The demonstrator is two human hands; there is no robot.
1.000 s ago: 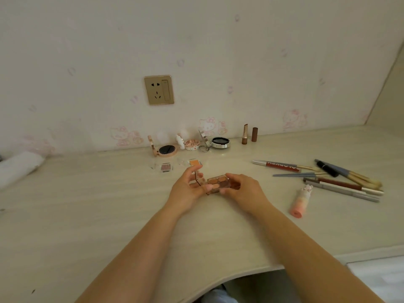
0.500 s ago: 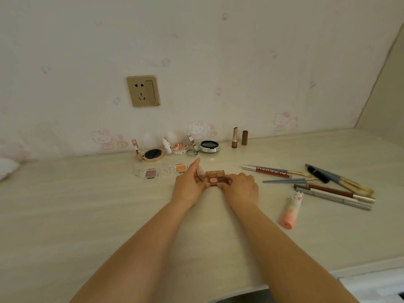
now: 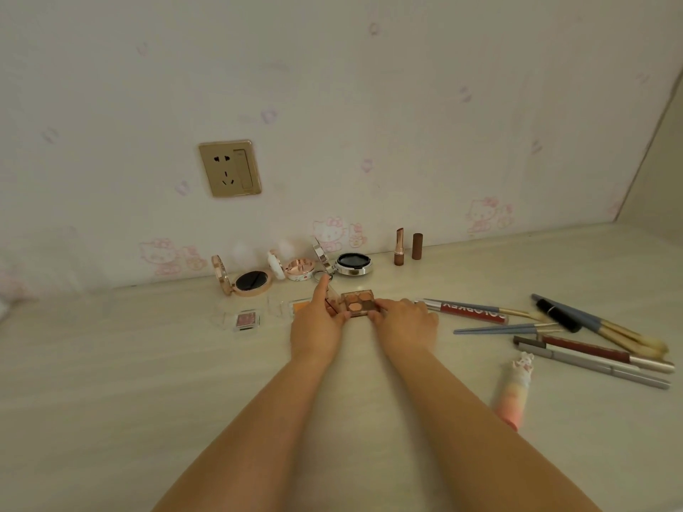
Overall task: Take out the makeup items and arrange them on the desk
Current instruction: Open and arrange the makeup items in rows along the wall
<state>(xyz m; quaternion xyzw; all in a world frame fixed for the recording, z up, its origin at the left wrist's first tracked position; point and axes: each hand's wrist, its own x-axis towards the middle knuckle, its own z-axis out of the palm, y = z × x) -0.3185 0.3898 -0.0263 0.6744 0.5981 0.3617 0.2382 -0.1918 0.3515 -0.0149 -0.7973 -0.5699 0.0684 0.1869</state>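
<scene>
Both hands, left (image 3: 318,327) and right (image 3: 404,321), pinch the small open brown four-pan eyeshadow palette (image 3: 359,304) resting on the pale wood-grain bench (image 3: 111,382) mid-row; bare surface spreads toward the near edge, brushes crowding the right.

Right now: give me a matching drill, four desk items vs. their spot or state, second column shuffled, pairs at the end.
Items:
1. four-pan eyeshadow palette
2. uncapped lipstick
3. pink gradient tube
4. small pink eyeshadow pan

Place or state:
A. standing upright near the wall
B. lying alone at the near right, below the pencils
C. open, held between left hand and right hand
D. flat on the desk, left of both hands

Pairs: 1-C, 2-A, 3-B, 4-D
</scene>
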